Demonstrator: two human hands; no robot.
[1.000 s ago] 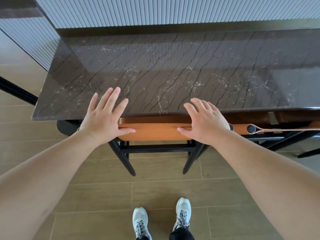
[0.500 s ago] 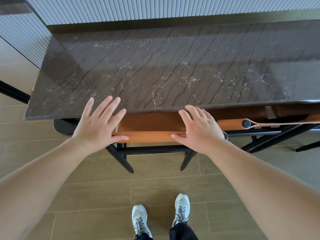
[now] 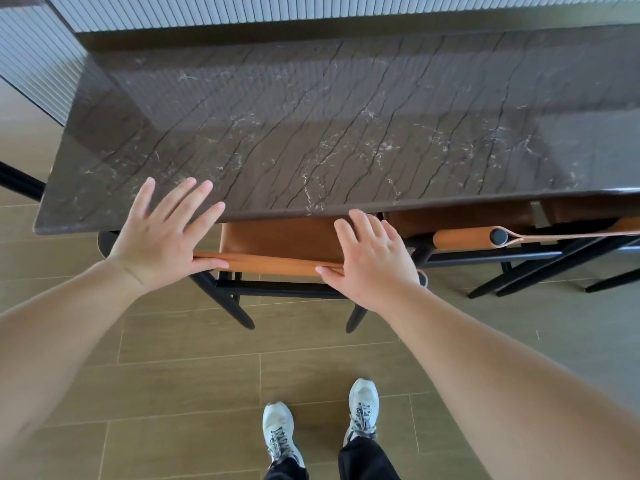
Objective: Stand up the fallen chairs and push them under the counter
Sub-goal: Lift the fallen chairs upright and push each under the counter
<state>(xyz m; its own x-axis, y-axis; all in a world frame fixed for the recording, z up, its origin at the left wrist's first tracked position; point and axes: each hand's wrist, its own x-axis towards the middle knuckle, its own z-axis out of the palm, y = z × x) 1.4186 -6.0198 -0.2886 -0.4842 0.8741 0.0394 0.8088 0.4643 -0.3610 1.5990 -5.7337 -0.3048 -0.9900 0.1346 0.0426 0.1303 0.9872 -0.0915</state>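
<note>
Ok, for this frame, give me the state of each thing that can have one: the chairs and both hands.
Near chair: upright, seat partly under the counter, backrest top still outside its edge.
Second chair: upright, to the right, tucked under the counter.
Left hand: open, fingers spread, thumb on the near chair's backrest top.
Right hand: open, fingers straight, thumb on the same backrest top.

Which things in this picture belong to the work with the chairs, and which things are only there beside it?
Belong to the job:
- chair, upright, seat partly under the counter
- counter
- left hand and right hand, fingers straight, at the chair's backrest
- second chair, to the right, also tucked in

Just there:
- white shoes
- floor tiles
- ribbed wall panel
</note>
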